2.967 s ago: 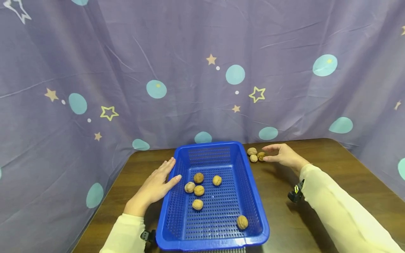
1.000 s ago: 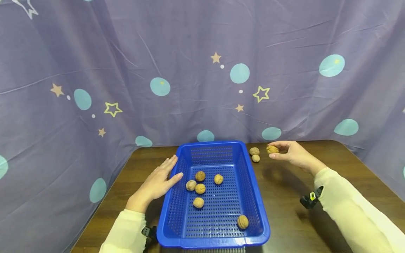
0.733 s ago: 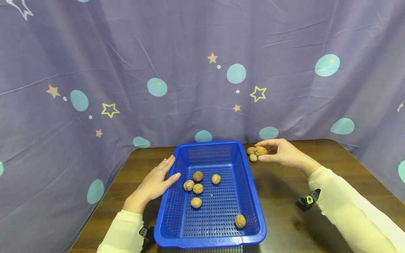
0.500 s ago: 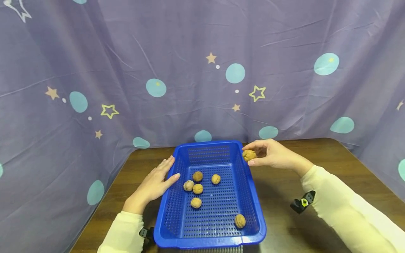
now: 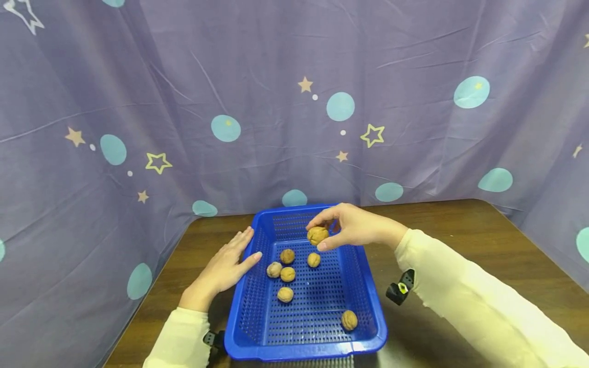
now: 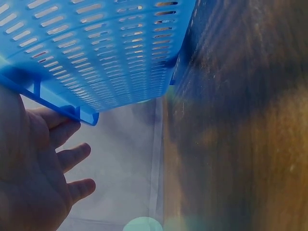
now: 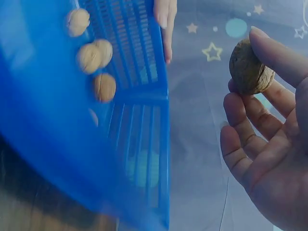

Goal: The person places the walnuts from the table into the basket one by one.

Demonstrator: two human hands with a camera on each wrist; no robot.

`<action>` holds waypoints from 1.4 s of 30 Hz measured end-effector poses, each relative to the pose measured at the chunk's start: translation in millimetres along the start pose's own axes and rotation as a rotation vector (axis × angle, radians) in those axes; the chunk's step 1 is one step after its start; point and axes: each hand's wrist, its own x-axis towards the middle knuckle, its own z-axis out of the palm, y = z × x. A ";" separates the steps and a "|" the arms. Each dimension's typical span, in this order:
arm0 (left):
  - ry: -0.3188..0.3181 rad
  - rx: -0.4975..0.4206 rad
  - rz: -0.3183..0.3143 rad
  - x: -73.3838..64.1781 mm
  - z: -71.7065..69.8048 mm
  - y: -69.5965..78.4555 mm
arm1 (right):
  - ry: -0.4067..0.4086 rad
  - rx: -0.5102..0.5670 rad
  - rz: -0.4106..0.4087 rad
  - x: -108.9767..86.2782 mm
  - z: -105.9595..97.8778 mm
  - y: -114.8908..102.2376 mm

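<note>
A blue perforated plastic basket (image 5: 306, 352) stands on the table, with several walnuts (image 5: 285, 295) lying on its floor. My left hand (image 5: 223, 268) rests along the basket's left rim, thumb over the edge; the left wrist view shows its fingers (image 6: 77, 156) extended outside the wall. My right hand (image 5: 356, 226) is above the far part of the basket. Between thumb and fingertips it pinches a brown walnut (image 5: 317, 235), held clear of the basket floor. In the right wrist view that walnut (image 7: 250, 67) sits at the fingertips, apart from the basket.
The brown wooden table (image 5: 442, 225) extends to both sides of the basket. Behind it hangs a purple curtain (image 5: 267, 76) with stars and blue ovals. The spot right of the basket's far corner is hidden by my right hand.
My right hand picked up the walnut from the table right of the basket and carried it left over the basket. The left hand stayed on the rim.
</note>
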 end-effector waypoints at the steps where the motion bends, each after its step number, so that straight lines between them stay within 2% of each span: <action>1: 0.002 0.000 0.000 -0.1 -0.1 0.0 | -0.009 -0.005 0.000 5.0 2.7 -2.8; 6: -0.001 -0.001 -0.001 -0.1 -0.8 0.2 | -0.071 -0.013 0.002 29.1 21.5 -13.3; 12: -0.016 -0.004 -0.001 -0.6 -1.1 0.6 | -0.169 -0.042 0.010 49.2 47.3 -10.5; 18: -0.023 -0.009 -0.004 -0.5 -0.5 1.4 | -0.252 -0.046 0.072 55.3 62.7 1.0; 22: -0.023 -0.005 0.001 0.2 -0.8 1.9 | -0.272 -0.080 0.143 55.5 69.0 10.6; 26: -0.011 -0.003 0.011 0.2 -1.4 1.2 | -0.283 -0.067 0.171 56.0 72.8 15.5; 31: -0.006 0.007 0.011 -0.1 -0.9 -0.7 | -0.262 -0.013 0.150 58.1 73.1 19.5; 35: -0.013 0.004 0.004 -0.7 -0.8 -0.9 | -0.213 0.031 0.117 55.6 63.8 17.6; 38: -0.014 0.000 0.005 -0.5 -0.8 -0.4 | -0.144 0.077 0.087 48.9 46.7 14.5; 42: -0.002 0.004 0.018 0.8 -0.2 -0.8 | -0.004 0.140 0.080 32.1 13.3 16.7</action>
